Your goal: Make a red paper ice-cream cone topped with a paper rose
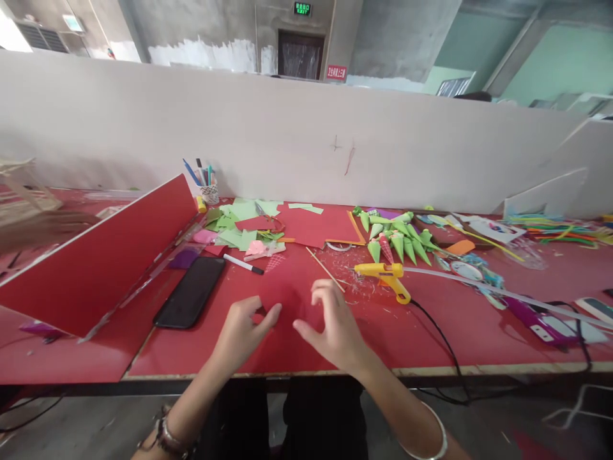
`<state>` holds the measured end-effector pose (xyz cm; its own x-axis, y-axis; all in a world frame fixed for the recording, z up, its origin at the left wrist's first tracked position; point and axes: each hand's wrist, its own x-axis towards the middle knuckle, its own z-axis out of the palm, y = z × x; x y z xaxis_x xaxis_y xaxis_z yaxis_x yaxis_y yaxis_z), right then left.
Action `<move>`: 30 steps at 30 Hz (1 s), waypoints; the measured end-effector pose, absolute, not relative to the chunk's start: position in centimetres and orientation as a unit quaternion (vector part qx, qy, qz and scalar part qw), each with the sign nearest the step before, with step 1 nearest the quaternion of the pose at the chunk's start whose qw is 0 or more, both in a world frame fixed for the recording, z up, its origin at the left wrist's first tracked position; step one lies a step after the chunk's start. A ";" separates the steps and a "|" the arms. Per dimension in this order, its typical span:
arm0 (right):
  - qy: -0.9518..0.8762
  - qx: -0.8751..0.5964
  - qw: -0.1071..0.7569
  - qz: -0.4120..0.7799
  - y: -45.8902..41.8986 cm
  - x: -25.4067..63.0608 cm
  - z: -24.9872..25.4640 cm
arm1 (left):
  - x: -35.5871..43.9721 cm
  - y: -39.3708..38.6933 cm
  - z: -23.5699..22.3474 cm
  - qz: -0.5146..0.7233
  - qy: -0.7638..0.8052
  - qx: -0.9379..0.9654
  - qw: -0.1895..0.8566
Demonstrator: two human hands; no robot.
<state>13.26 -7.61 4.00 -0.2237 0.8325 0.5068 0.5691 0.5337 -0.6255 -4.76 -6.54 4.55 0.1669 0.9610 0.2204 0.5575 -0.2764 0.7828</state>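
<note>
A piece of red paper with a rounded upper edge stands out faintly against the red tabletop, between my two hands. My left hand is at its left edge, thumb in front and fingertips partly hidden behind the paper, seemingly gripping it. On the other side, my right hand is curved with thumb and fingers apart, close to the paper's right edge; whether it touches is unclear. Beyond my hands lie a thin wooden stick and a yellow hot glue gun, its nozzle pointing left.
A black phone and white marker lie left, beside an upright red board. Another person's hand is behind it. Green paper cones, paper scraps, a pen cup and a purple box surround the workspace.
</note>
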 end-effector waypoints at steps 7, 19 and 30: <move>-0.768 -0.402 0.348 0.357 -8.9 11.6 6.2 | -3.4 -7.4 5.0 0.424 0.350 0.731 0.404; -0.755 -0.332 0.373 0.425 -8.6 12.3 6.3 | -3.6 -7.5 4.6 0.419 0.342 0.713 0.446; -0.565 -0.547 0.450 0.424 -6.3 17.3 2.4 | -9.7 -5.0 3.3 0.226 0.663 0.645 0.304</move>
<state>17.31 -6.27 2.38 0.0030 0.9990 0.0438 0.2365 0.0418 -0.9707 -9.67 -5.02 3.29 0.0175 0.9935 -0.1126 0.7183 0.0659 0.6926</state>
